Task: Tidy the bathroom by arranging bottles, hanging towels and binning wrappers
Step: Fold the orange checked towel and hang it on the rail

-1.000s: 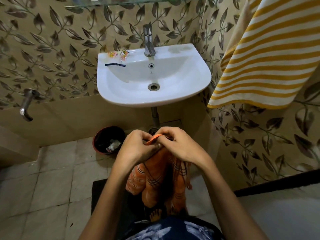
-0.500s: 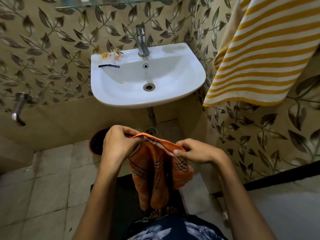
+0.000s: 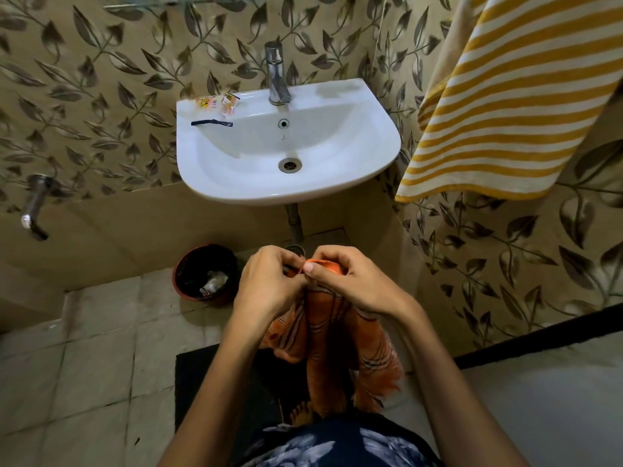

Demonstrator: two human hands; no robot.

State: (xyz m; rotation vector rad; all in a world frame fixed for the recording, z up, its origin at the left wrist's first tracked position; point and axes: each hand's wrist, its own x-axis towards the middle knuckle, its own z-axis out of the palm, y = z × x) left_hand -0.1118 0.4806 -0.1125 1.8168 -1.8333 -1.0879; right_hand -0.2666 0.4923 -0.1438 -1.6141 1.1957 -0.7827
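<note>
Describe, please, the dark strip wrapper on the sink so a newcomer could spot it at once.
Find the white sink under the chrome tap. On its left rim lies the dark strip wrapper, flat and thin. Unlike the orange-yellow wrappers behind it near the wall, it is plain, long and nearly black.

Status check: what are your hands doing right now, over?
Left hand and right hand both pinch orange towel top edge. Wrappers on sink rim. Nothing in the way.

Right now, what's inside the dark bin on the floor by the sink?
The bin holds some pale crumpled wrappers towards its right side. The rest of its inside is dark, so anything lying deeper or under the wrappers cannot be made out.
</note>
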